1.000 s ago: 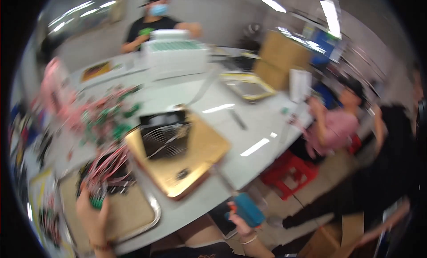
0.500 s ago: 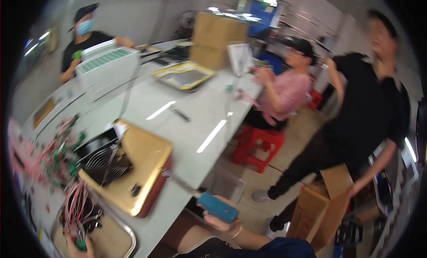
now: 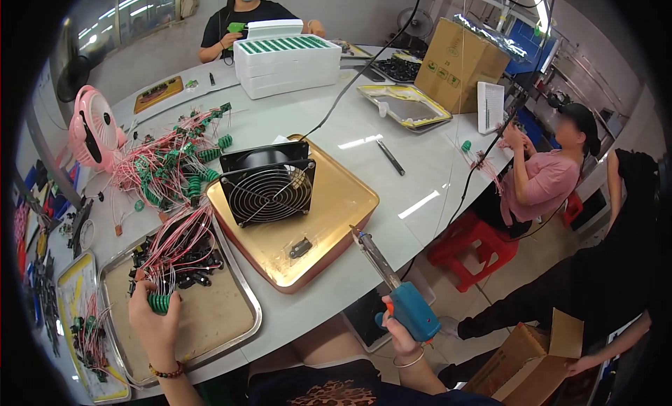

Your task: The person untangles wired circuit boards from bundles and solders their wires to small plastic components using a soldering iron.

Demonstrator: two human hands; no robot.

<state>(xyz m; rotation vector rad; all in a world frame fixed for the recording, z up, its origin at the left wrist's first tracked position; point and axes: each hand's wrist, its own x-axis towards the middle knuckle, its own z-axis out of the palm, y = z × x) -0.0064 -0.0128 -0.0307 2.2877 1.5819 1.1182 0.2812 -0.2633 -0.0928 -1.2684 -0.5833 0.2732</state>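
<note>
A tall brown cardboard box (image 3: pixel 462 65) stands at the table's far right corner; white foam boxes (image 3: pixel 287 56) are stacked at its far edge; an open brown carton (image 3: pixel 528 357) sits on the floor, lower right.

green wound coil (image 3: pixel 160 302) with pink leads fanned upward, gripped over steel tray (image 3: pixel 210 322) | blue-handled soldering iron (image 3: pixel 396 290), metal tip raised, tilted toward gold tray (image 3: pixel 336 196), held off surface edge

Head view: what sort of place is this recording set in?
Most likely a small electronics assembly workshop. The right hand holds a blue-handled soldering iron, the left hand holds a green wire-wound coil with pink leads, and a square black fan stands on a gold tray.
</note>
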